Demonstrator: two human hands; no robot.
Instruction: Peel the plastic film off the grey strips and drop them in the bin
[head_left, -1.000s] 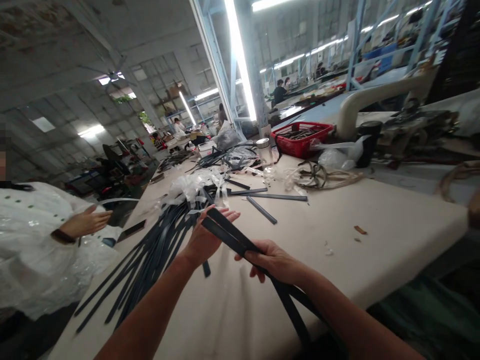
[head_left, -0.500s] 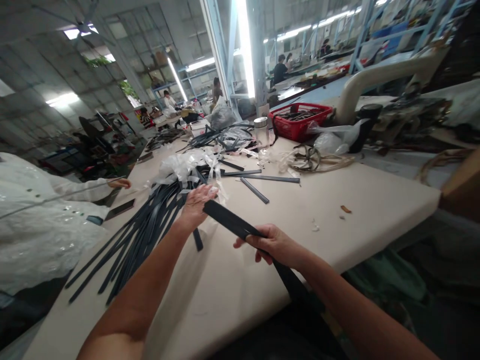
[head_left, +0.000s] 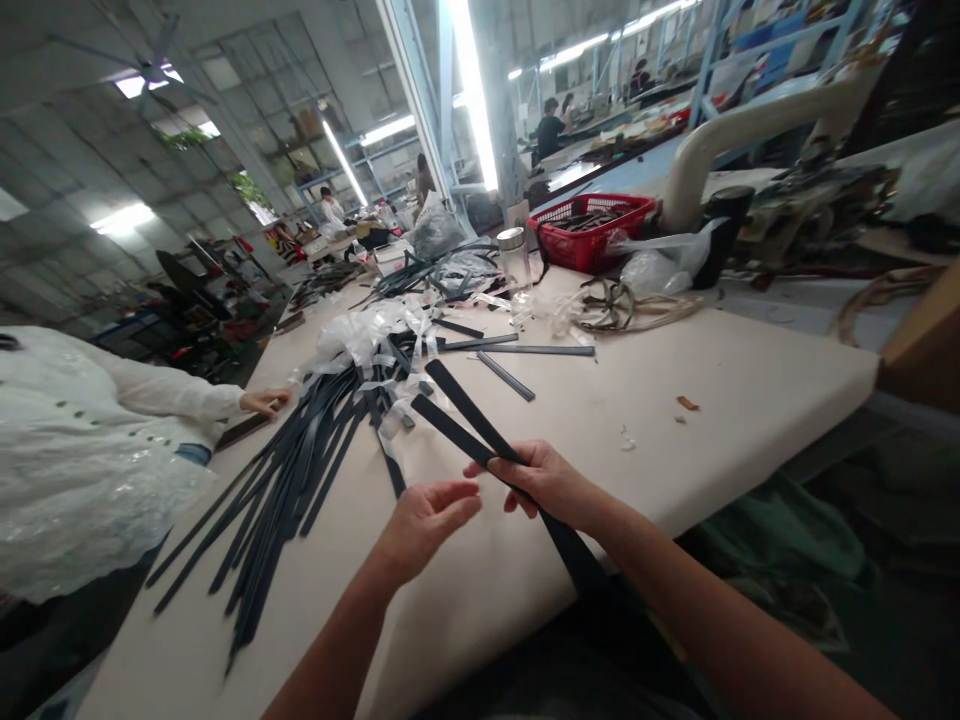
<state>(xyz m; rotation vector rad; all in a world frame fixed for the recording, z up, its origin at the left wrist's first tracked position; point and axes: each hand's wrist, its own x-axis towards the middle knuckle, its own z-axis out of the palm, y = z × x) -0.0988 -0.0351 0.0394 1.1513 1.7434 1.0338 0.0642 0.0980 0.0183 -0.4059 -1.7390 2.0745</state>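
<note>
My right hand grips two long dark strips near their middle; their free ends fan out up and to the left, and the rest hangs down past the table's front edge. My left hand hovers just left of it over the beige table, fingers apart, holding nothing. A big bundle of the same dark strips lies on the table further left, topped with clear plastic wrapping.
A person in a white top sits at the left with a hand on the table. A few loose strips, a metal flask, a red basket, a strap tangle and a sewing machine stand behind.
My left hand has pulled back from the bundle toward me and now hovers open. The strips in my right hand have fanned into two separate ends. The neighbour's hand reached onto the table.
</note>
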